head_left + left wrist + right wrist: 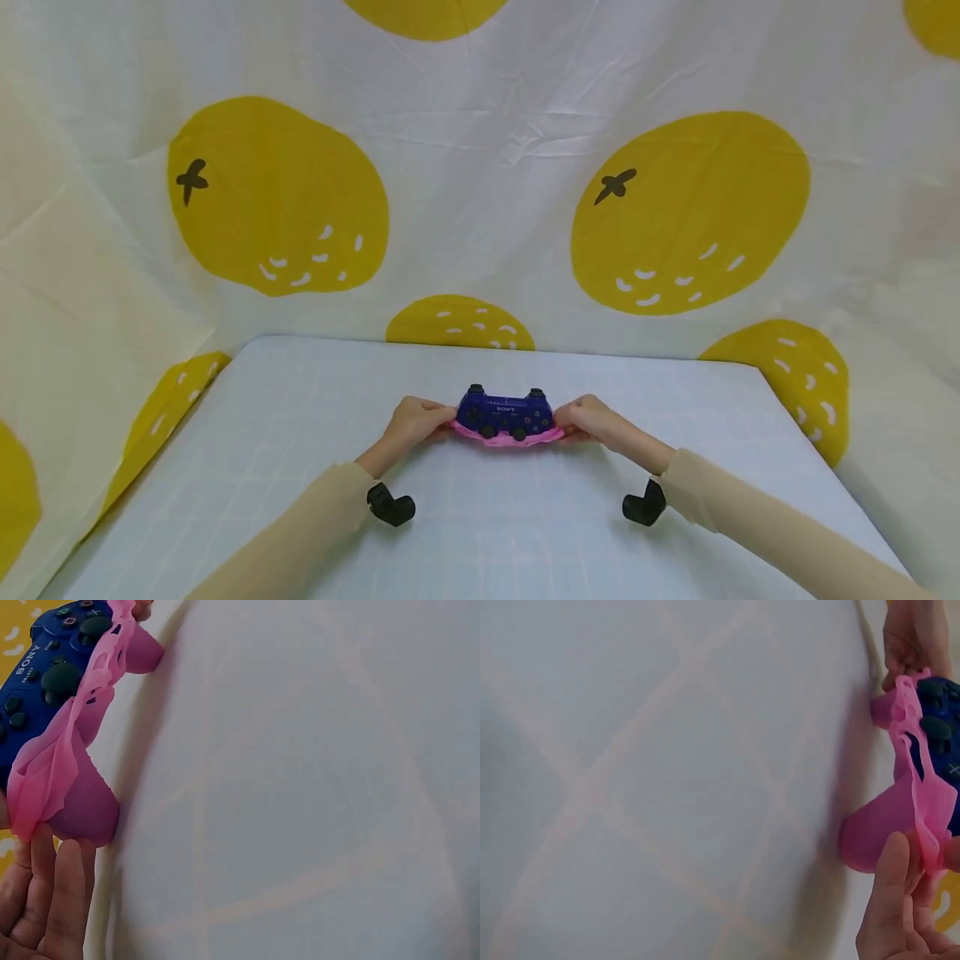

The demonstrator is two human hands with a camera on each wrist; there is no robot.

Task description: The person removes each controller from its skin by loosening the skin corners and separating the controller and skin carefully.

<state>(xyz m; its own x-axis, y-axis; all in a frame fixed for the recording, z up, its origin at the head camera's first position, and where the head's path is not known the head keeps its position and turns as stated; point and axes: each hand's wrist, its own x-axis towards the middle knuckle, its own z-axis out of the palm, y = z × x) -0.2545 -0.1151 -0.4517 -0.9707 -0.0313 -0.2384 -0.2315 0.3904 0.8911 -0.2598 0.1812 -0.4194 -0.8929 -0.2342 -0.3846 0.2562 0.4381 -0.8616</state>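
Between the two hands is a blue game controller [505, 414] marked SONY, its button face toward the head camera. A pink silicone sleeve [501, 441] covers its two grips, and its stretched, holed upper part lies bunched along the controller's lower edge. My left hand [412, 418] pinches the sleeve at the left side; in the left wrist view its other fingers [69, 881] extend below the covered grip. On the opposite side my right hand [587, 419] pinches the sleeve's edge, thumb and fingers meeting on the pink material [930, 825] in the right wrist view.
A table [495, 533] under a pale checked cloth lies beneath the hands. Behind it hangs a white curtain [480, 208] printed with large yellow fruit. Dark wrist devices [392, 505] sit at both sleeve cuffs.
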